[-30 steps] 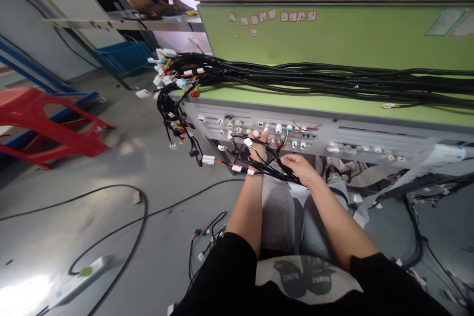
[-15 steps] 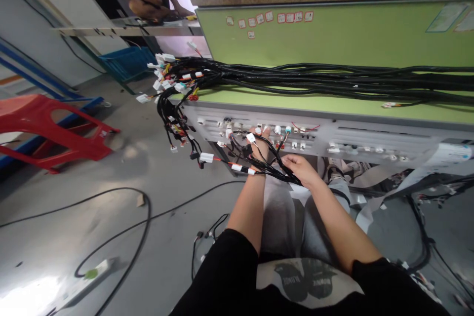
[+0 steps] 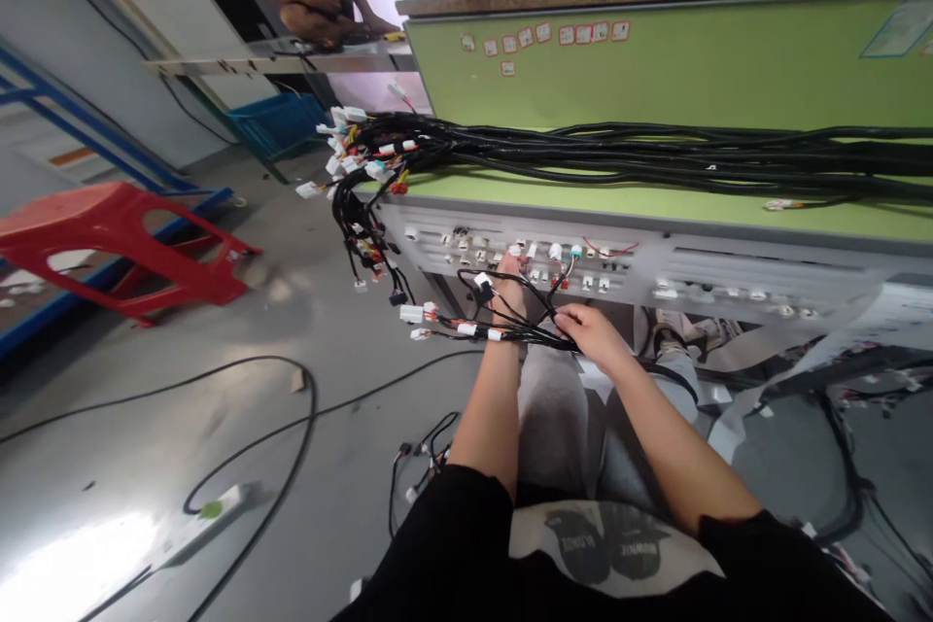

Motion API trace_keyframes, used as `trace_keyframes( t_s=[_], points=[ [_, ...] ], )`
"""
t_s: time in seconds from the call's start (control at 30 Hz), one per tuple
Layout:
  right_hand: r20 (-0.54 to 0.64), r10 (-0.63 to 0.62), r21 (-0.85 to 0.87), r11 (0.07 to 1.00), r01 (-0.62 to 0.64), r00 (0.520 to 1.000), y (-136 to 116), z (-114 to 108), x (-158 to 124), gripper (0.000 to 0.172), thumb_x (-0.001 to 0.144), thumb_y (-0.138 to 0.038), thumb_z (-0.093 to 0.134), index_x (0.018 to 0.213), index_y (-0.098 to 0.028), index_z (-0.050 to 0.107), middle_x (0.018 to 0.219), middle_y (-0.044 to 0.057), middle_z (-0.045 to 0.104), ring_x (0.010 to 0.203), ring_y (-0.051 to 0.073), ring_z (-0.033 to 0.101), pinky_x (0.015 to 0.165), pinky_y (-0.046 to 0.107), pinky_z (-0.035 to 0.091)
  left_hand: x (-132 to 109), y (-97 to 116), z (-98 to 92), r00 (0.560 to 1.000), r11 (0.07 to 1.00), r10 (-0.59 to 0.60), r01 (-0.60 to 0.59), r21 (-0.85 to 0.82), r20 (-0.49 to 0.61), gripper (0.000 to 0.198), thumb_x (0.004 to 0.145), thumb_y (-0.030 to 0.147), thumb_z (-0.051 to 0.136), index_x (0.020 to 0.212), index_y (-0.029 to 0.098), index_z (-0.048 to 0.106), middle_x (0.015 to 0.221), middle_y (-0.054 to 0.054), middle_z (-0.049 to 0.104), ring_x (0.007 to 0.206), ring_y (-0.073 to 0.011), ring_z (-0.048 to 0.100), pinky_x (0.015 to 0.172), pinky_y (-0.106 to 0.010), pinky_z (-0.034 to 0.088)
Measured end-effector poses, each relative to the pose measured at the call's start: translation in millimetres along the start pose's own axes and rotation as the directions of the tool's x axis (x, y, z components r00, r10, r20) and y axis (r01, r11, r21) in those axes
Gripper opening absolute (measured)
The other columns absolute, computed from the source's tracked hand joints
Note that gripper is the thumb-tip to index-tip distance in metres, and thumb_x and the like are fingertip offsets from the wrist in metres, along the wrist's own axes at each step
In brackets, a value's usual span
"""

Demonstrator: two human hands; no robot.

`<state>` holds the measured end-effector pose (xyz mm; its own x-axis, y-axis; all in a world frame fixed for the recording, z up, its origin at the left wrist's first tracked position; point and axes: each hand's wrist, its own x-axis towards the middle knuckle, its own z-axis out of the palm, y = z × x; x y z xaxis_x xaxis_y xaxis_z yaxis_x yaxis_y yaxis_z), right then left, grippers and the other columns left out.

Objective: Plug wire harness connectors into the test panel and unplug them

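right hand (image 3: 596, 338): thumb and forefinger together, clamped on the black-sheathed wire harness with white plastic connectors (image 3: 539, 338). harness hangs over the lap, strands running across the left forearm, loose ends out to the left; pinched near a branching, probably to steady it while the other hand works. left hand (image 3: 513, 270): raised to the grey metal panel with rows of small white sockets (image 3: 645, 267); fingertips partly hidden, cannot tell whether apart or clamped on a plug. above, a thick bundle of black cables (image 3: 619, 152) lies lengthwise on the lime-green ledge (image 3: 583, 199), connector ends over its left edge, perhaps to keep them reachable
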<state>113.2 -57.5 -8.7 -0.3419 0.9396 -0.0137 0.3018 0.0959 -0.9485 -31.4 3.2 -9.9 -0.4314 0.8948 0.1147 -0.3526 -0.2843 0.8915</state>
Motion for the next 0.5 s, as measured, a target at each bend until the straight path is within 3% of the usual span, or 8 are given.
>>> trace_keyframes(
  t_s=[0.17,0.27,0.37,0.5],
  points=[
    [-0.001,0.003,0.077,0.997,-0.003,1.0,-3,2,-1,0.023,0.076,-0.038,0.051,0.078,-0.017,0.062,0.065,0.001,0.062,0.059,0.014,0.053,0.058,0.025,0.036,-6,5,1.5,0.997,0.995,0.053,-0.057,-0.077,-0.059,0.006,0.082,0.024,0.053,0.083,0.019,0.055,0.074,0.0,0.054,0.058,-0.0074,0.049,0.059,-0.022,0.041],
    [0.012,-0.009,0.106,0.994,0.007,1.0,0,2,0,0.022,0.076,-0.037,0.051,0.077,-0.017,0.061,0.065,0.001,0.062,0.059,0.014,0.053,0.058,0.025,0.037,-5,7,0.8,0.995,0.995,0.043,-0.05,-0.086,-0.091,0.014,0.077,0.02,0.057,0.09,0.019,0.052,0.072,0.001,0.054,0.058,-0.0079,0.05,0.061,-0.024,0.041],
    [0.012,-0.022,0.101,0.995,0.02,1.0,3,2,2,0.023,0.076,-0.038,0.051,0.077,-0.017,0.061,0.065,0.001,0.062,0.061,0.014,0.054,0.06,0.025,0.037,1,7,0.1,0.987,0.993,0.117,-0.114,0.03,-0.111,0.019,0.072,0.016,0.061,0.088,0.019,0.05,0.067,0.003,0.051,0.055,-0.008,0.048,0.058,-0.024,0.039],
    [0.001,-0.042,0.091,0.995,0.042,0.999,7,3,4,0.023,0.077,-0.038,0.052,0.08,-0.018,0.062,0.067,0.001,0.063,0.064,0.015,0.055,0.062,0.025,0.038,9,6,-1.6,0.971,0.959,0.214,-0.189,0.21,-0.103,0.022,0.069,0.014,0.064,0.086,0.019,0.051,0.074,0.001,0.054,0.064,-0.0098,0.052,0.064,-0.025,0.04]
  ],
)
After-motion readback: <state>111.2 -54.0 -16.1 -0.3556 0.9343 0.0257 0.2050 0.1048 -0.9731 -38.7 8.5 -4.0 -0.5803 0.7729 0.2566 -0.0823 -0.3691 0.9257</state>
